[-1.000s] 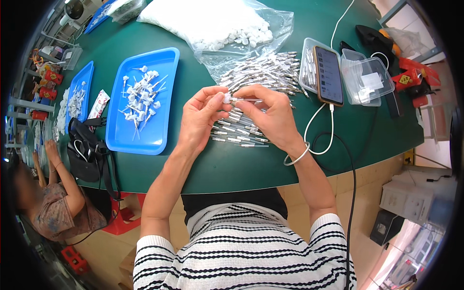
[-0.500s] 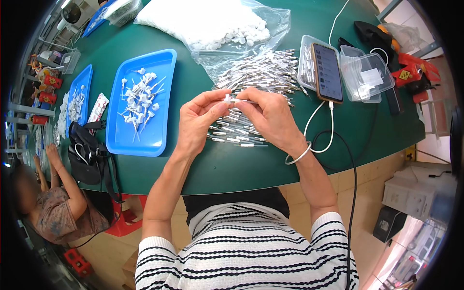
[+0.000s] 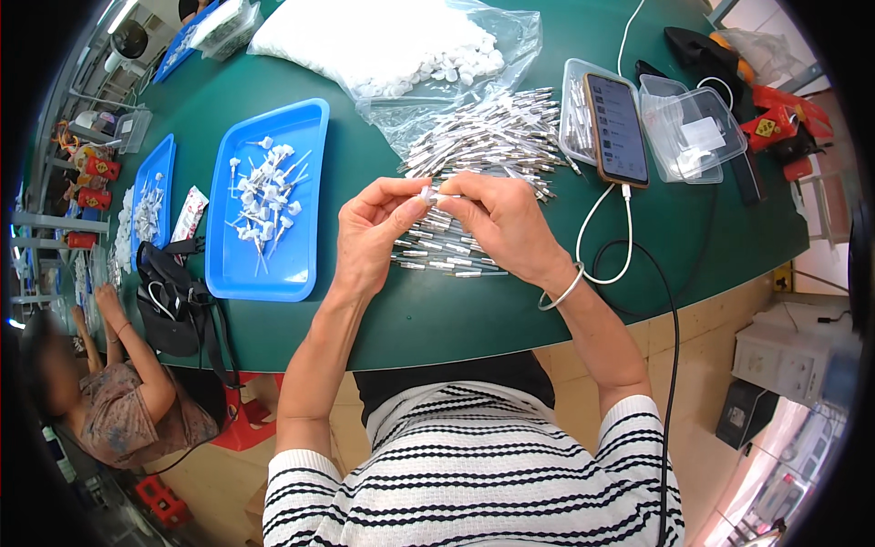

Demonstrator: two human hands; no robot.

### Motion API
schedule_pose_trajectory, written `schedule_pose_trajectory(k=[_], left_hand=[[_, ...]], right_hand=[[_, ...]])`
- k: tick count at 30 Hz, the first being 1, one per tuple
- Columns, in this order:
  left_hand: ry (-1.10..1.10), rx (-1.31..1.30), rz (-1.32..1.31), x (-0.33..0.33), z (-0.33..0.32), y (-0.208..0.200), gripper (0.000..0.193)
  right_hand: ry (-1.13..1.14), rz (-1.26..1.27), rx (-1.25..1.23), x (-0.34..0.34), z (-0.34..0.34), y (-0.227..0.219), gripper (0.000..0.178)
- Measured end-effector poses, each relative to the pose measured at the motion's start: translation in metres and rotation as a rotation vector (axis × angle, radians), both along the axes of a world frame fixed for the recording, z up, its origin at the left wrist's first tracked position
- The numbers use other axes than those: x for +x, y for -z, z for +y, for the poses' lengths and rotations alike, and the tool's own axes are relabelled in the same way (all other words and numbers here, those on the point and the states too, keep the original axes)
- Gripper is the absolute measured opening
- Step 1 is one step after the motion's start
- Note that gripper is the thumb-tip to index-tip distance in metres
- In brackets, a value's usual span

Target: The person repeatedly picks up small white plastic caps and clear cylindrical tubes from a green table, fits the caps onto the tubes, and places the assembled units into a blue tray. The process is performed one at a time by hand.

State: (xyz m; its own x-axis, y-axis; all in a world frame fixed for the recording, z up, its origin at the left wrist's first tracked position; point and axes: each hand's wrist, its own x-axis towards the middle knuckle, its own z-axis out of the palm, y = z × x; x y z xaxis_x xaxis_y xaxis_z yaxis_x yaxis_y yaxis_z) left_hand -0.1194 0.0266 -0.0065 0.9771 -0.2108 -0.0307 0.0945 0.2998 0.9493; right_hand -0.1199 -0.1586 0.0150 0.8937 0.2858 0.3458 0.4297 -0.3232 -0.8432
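Observation:
My left hand (image 3: 369,239) pinches a small white plastic cap (image 3: 427,193) between thumb and fingertips. Opposite it, the thumb and forefinger of my right hand (image 3: 506,223) are closed on a thin tube at the cap; the fingers now hide most of that tube. Both hands meet just above the near side of a large pile of thin tubes with silvery metal and white sections (image 3: 497,132). To the left, a blue tray (image 3: 307,219) holds several white caps with thin stems (image 3: 270,196).
A clear bag of white caps (image 3: 383,46) lies behind the pile. At right, a phone (image 3: 616,128) on a cable leans on a clear box, beside more plastic boxes (image 3: 693,137). A black bag (image 3: 169,301) hangs at the left edge, near a co-worker (image 3: 137,392).
My fingertips have come closer together around the cap, and the tube seen between them earlier is now mostly covered. The whole view has shifted slightly.

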Motion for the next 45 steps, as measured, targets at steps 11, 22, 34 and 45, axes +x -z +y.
schedule_pose_trajectory(k=[11, 22, 34, 45], left_hand=[[-0.045, 0.041, -0.162, -0.005, -0.003, -0.002, 0.02], [-0.038, -0.046, -0.282, -0.008, -0.002, -0.017, 0.023], [-0.037, 0.03, -0.461, -0.01, -0.002, -0.011, 0.02], [0.101, -0.099, -0.201, -0.005, 0.006, -0.028, 0.016]], right_hand=[[0.127, -0.187, -0.008, 0.0, 0.013, 0.016, 0.012], [-0.209, 0.331, 0.317, 0.004, 0.001, 0.003, 0.015], [-0.37, 0.45, 0.588, 0.004, 0.006, 0.018, 0.019], [-0.368, 0.489, 0.702, 0.007, 0.009, 0.024, 0.018]])
